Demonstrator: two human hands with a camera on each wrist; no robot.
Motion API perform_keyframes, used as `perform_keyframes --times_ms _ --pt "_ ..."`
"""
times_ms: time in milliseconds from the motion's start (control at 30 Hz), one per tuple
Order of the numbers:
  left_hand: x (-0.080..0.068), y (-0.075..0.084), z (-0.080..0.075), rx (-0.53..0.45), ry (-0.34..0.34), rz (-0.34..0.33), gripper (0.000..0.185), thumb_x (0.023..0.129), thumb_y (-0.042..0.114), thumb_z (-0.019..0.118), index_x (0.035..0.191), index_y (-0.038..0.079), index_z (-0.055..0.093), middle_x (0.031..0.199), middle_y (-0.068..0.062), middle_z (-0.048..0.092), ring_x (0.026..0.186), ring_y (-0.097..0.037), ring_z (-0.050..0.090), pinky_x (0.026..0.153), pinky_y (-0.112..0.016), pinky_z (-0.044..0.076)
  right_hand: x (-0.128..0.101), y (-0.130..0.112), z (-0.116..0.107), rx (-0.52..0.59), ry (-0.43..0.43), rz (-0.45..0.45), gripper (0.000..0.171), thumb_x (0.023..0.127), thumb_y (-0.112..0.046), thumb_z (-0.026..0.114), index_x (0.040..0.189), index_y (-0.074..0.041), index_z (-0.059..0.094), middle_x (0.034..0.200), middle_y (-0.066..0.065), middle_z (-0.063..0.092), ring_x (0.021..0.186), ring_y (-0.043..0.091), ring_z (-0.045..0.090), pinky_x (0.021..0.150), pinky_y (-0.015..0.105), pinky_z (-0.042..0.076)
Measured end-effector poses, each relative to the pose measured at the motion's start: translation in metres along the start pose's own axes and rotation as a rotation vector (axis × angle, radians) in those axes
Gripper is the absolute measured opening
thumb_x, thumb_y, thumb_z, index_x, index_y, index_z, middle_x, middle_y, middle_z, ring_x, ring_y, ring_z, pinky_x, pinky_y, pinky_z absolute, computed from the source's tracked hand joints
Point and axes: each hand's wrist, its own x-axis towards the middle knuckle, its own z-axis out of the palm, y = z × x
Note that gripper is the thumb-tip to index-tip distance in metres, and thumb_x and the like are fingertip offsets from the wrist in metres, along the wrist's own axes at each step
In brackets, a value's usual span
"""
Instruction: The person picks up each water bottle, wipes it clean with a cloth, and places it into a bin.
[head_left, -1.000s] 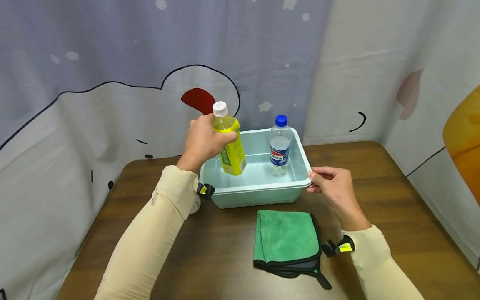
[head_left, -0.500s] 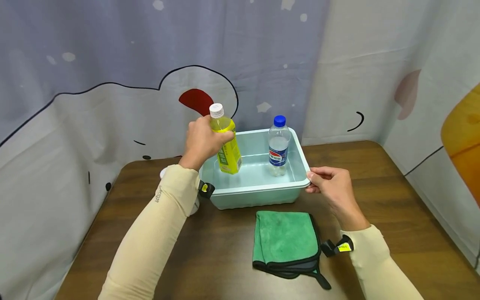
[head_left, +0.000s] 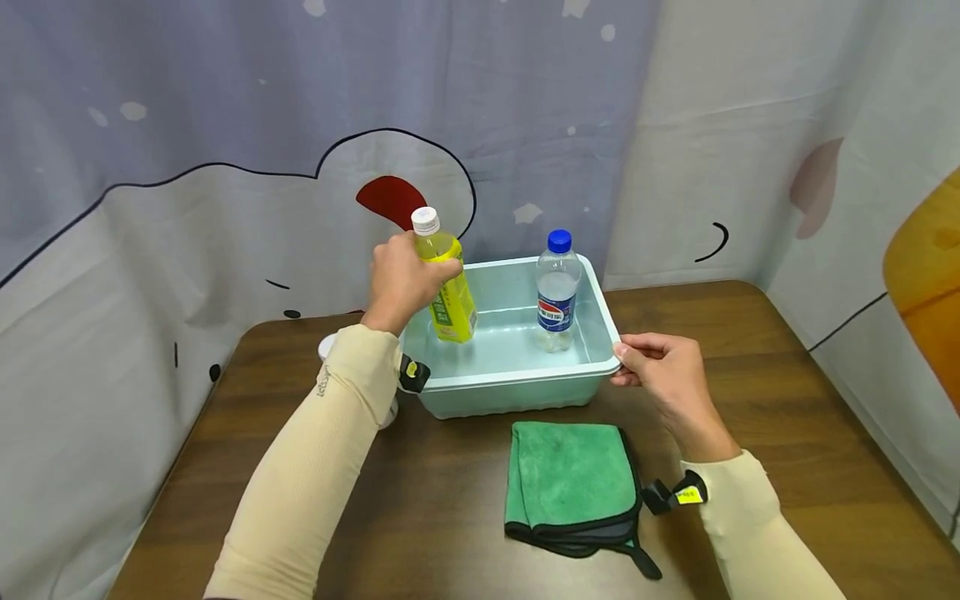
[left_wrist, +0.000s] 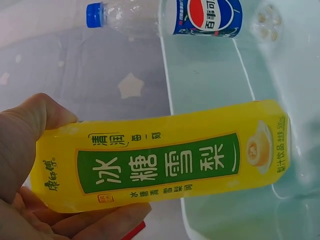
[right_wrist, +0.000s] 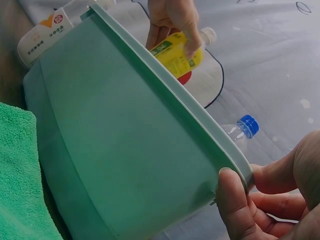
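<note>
My left hand (head_left: pixel 403 282) grips the upper part of a yellow-labelled drink bottle (head_left: pixel 453 312) with a white cap. The bottle leans slightly, its lower end inside the left part of a pale green plastic basin (head_left: pixel 517 400). In the left wrist view, the yellow label (left_wrist: pixel 160 162) faces the camera, with thumb and fingers around the bottle's cap end. My right hand (head_left: pixel 667 375) pinches the basin's rim at the front right corner, thumb above and fingers below. A clear Pepsi bottle (head_left: pixel 557 292) with a blue cap stands upright in the basin's right half.
A folded green cloth (head_left: pixel 573 475) with black edging lies in front of the basin on the wooden table (head_left: pixel 420 517). A white bottle (right_wrist: pixel 45 37) stands left of the basin, mostly hidden by my left forearm in the head view. A patterned curtain (head_left: pixel 225 92) hangs behind.
My left hand has shifted a little to the left with the yellow-labelled bottle, inside the basin. My right hand keeps its hold on the rim; the Pepsi bottle and cloth stay put.
</note>
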Motion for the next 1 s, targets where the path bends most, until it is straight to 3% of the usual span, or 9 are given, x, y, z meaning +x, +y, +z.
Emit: perform_keyframes --times_ms 667,1000 --pt "0.009 -0.010 0.012 0.019 0.021 -0.031 0.039 0.089 0.031 0.076 0.117 0.005 0.069 0.114 -0.015 0.076 0.106 -0.035 0.072 0.091 -0.048 0.060 0.001 0.000 0.000 0.009 -0.002 -0.008 0.040 0.097 -0.002 0.070 0.129 0.020 0.061 0.078 -0.008 0.071 0.061 0.008 0.069 0.063 0.026 0.064" --pt "0.012 -0.014 0.021 0.007 0.004 -0.086 0.040 0.090 0.031 0.077 0.118 0.003 0.069 0.115 -0.016 0.075 0.107 -0.036 0.072 0.093 -0.048 0.061 0.000 0.000 -0.001 0.012 -0.003 -0.007 0.040 0.097 -0.002 0.070 0.128 0.020 0.061 0.078 -0.009 0.072 0.060 0.008 0.069 0.063 0.026 0.064"
